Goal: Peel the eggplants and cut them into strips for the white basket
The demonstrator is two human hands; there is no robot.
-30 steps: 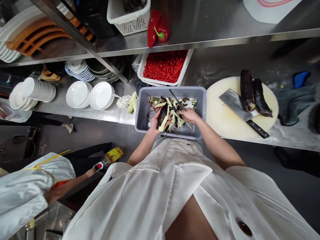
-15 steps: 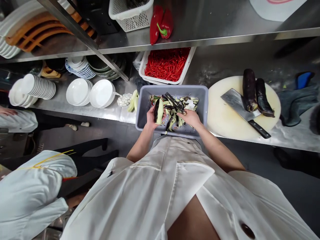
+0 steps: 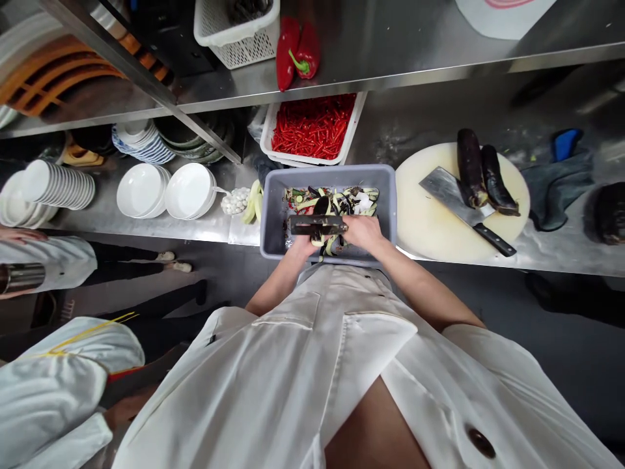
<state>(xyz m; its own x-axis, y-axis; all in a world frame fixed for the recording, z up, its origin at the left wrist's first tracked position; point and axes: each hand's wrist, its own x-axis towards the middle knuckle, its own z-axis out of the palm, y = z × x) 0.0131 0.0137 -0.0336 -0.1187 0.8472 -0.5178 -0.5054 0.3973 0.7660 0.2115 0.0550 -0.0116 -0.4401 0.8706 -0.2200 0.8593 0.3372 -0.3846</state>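
Note:
Over the grey bin, my left hand grips a partly peeled eggplant, which is partly hidden by the tool above it. My right hand is closed round the handle of a dark, flat peeler, which lies across the eggplant. Dark and pale peelings are in the bin below. To the right, a round cutting board bears two dark unpeeled eggplants and a cleaver. Pale peeled eggplants lie left of the bin.
Behind the bin stands a white tray of red chillies. Red peppers sit on the shelf above. White bowls and garlic are on the left. A dark cloth lies at right. Two other people are at left.
My right hand has brought the peeler left, from above the peelings to across the eggplant. The view has shifted a little, and a person at far left now shows a metal pot.

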